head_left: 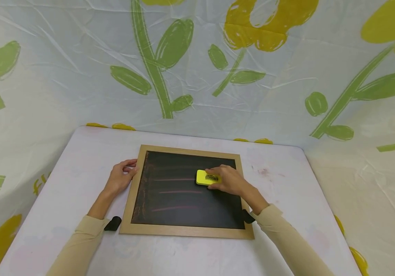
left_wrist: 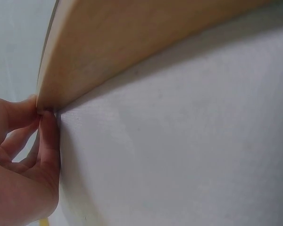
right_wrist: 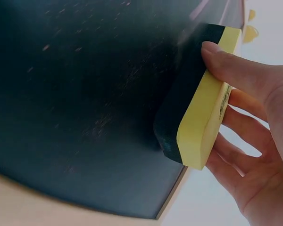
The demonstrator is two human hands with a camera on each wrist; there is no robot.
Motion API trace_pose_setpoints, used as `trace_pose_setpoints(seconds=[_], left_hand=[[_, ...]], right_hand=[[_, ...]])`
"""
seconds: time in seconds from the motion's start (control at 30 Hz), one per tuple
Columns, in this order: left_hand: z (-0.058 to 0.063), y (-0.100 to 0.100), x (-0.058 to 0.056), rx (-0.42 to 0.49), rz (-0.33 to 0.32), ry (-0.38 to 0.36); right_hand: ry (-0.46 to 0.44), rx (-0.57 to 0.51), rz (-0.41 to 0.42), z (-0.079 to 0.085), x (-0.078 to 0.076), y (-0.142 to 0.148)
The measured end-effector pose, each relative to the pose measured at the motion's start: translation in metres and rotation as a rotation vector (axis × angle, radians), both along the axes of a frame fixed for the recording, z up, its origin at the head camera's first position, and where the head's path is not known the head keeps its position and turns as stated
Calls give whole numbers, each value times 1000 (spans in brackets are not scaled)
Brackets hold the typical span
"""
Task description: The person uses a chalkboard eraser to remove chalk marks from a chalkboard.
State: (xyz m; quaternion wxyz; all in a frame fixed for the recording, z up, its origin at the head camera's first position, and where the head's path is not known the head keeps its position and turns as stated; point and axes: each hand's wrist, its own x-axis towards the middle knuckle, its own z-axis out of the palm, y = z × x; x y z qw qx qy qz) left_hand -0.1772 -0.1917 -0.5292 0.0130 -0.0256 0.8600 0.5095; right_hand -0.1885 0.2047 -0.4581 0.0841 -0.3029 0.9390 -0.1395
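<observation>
A small chalkboard (head_left: 183, 214) with a light wooden frame (left_wrist: 113, 37) lies on the table, with several pinkish chalk lines (head_left: 180, 192) across its black surface. My right hand (head_left: 231, 180) grips a yellow magnetic eraser (head_left: 202, 178) by its sides, thumb on one side and fingers on the other. In the right wrist view the eraser's black felt (right_wrist: 188, 89) is against the board or just over it. At the board's left edge, my left hand (head_left: 120, 178) pinches the frame; the left wrist view has the thumb and a finger (left_wrist: 49, 141) meeting there.
The board rests on a white table (head_left: 80, 161) with rounded corners. Behind and around it hangs a pale sheet (head_left: 90, 50) printed with yellow flowers and green leaves. Smudged chalk (head_left: 140, 195) marks the board's left side.
</observation>
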Motion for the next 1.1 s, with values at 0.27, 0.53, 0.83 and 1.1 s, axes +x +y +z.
trace_pose_setpoints(seconds=[0.27,0.53,0.83,1.1], left_hand=[[-2,2,0,2,-1,0],[-2,1,3,-2,5,-4],[-3,2,4,-2,4,-10],[-3,2,4,3,13,5]], right_hand=[[-9,-38,46,4,-1,-15],[-11,-29,70,2,-5,-30],[-16,-25,97,0,-6,-47],[-27,-16,135,-2,-11,-68]])
